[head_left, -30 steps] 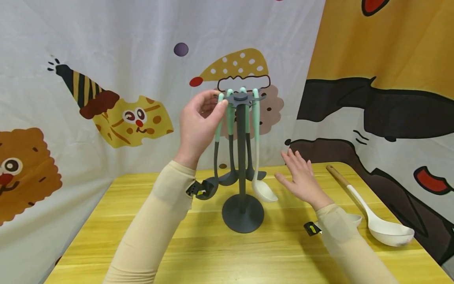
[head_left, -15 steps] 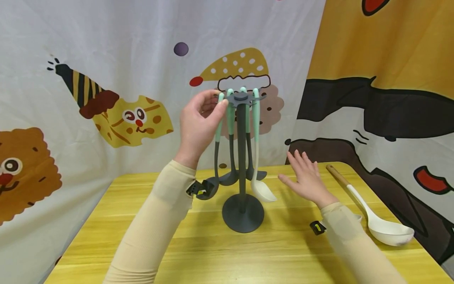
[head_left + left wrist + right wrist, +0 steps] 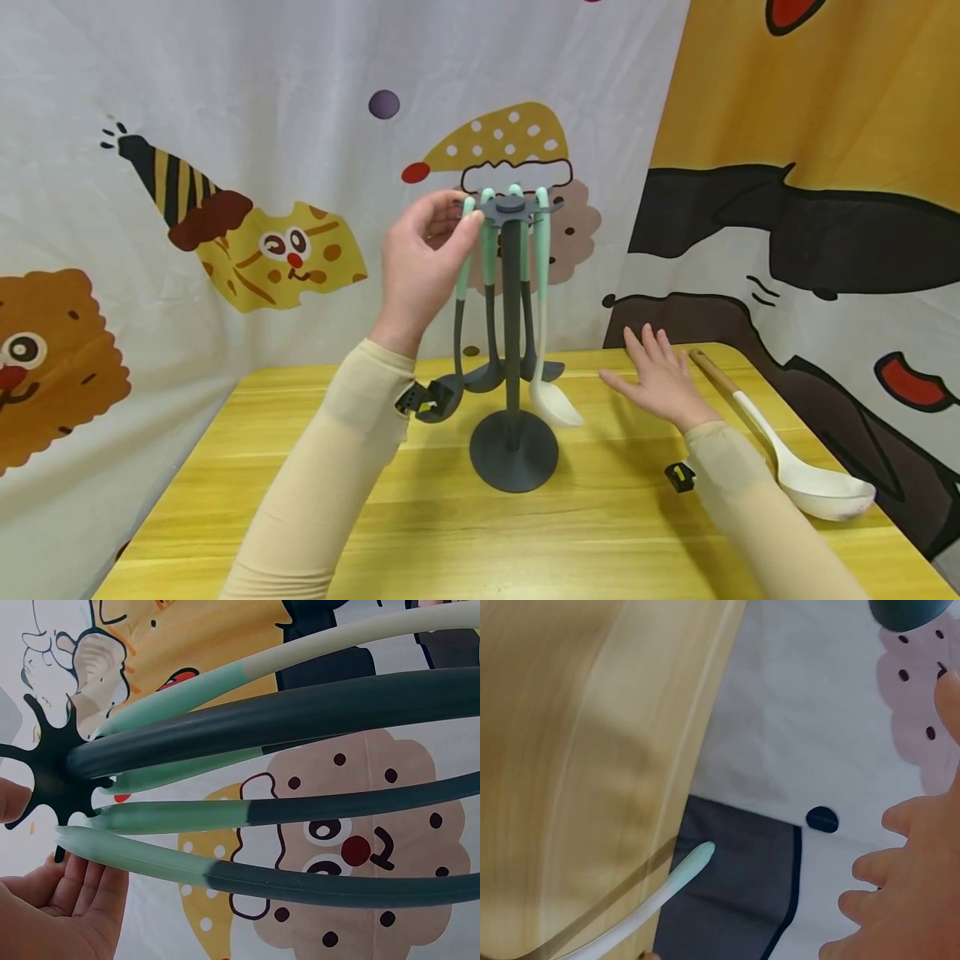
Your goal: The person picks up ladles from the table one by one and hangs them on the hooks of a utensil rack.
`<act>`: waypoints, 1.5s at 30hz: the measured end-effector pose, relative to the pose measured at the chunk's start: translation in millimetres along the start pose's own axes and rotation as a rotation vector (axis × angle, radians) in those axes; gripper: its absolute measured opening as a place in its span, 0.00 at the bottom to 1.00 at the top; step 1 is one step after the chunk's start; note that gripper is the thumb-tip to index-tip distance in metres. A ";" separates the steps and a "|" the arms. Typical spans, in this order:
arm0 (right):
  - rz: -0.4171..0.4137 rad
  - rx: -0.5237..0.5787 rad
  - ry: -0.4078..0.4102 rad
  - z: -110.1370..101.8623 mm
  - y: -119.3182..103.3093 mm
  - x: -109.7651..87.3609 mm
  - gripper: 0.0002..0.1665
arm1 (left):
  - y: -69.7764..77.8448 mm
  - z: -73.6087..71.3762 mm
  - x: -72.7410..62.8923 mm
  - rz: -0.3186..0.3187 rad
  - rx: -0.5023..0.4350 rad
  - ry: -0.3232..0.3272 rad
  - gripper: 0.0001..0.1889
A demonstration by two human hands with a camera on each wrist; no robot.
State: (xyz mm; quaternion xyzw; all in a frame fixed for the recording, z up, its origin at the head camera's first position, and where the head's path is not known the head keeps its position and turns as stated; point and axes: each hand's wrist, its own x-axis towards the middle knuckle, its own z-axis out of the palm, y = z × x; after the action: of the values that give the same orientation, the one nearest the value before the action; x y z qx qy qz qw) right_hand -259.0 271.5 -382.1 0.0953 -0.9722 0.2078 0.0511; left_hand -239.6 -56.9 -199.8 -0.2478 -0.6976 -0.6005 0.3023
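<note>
"Head view first: what has the left hand (image 3: 420,267) got?"

"The top of the stand (image 3: 512,317), pinched between thumb and bent fingers. The stand is upright, with three dark tools (image 3: 322,891) and a white spoon (image 3: 555,404) hanging round it by green handles."

"And the right hand (image 3: 663,387)?"

"Nothing. Its fingers are straight and spread over the table (image 3: 480,533), between the stand and the wooden-handled ladle (image 3: 795,475)."

"How does that ladle run?"

"Away from the person on a slant: handle end far and leftward, bowl near and rightward. It lies just to the right of the right hand, which is much nearer than the left. I'd judge any grasp turns on that slant, since the handle end sits closest to the fingers."

"Does the head view miss anything?"

"A loose tool (image 3: 657,898). The right wrist view shows its white shaft and pale green tip crossing the table's edge, though its other end is cut off. From above I can't make it out; the right sleeve (image 3: 750,492) probably covers it."

"And the left wrist view?"

"Bent fingers behind a prong (image 3: 59,849) of the stand; whether they also touch the nearest green handle, I can't tell"
</note>
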 end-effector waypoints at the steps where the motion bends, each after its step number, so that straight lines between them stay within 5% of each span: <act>1: 0.008 -0.003 -0.008 0.3 1.9 0.4 0.58 | 0.0 0.0 0.0 0.000 -0.002 0.000 0.14; 21: 0.157 -0.058 -0.089 9.7 37.9 2.6 0.71 | -0.7 0.5 0.4 0.009 -0.005 0.001 0.13; 45: 0.320 -0.090 -0.178 26.7 64.9 -4.2 0.72 | -1.5 0.4 -0.3 0.011 -0.004 0.003 0.14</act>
State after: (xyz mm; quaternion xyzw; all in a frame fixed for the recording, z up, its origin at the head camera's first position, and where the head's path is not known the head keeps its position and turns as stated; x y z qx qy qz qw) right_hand -270.0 319.2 -432.5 -0.0450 -0.9840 0.1601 -0.0644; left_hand -240.5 -56.8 -201.1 -0.2511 -0.6946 -0.6006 0.3062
